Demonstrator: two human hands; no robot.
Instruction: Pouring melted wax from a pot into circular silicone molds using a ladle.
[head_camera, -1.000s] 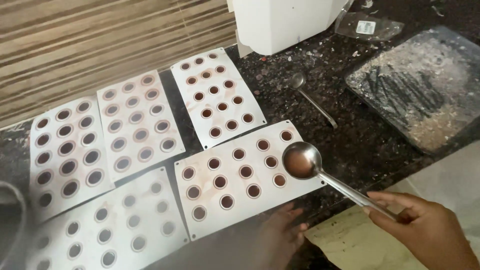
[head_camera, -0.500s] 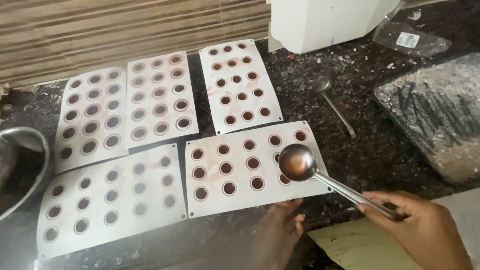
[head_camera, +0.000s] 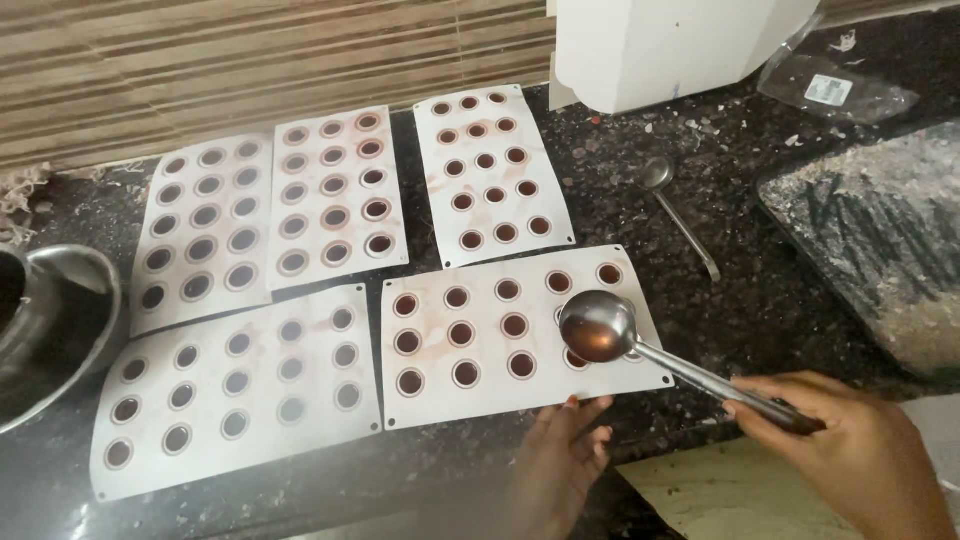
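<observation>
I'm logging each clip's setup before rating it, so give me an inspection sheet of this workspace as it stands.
Surface: dark speckled stone counter, crumbs scattered at the far right.
Job's things: ladle with brown liquid over the near right mould; four more white moulds with round cavities, most filled brown.
Clutter: spare spoon, metal bowl at left, dusty tray, clear bag, white box.
Grippers: right hand grips the ladle handle; left hand touches the near edge of that mould.
Cables: nothing seen.
Surroundings: striped brown wall behind the counter.
</observation>
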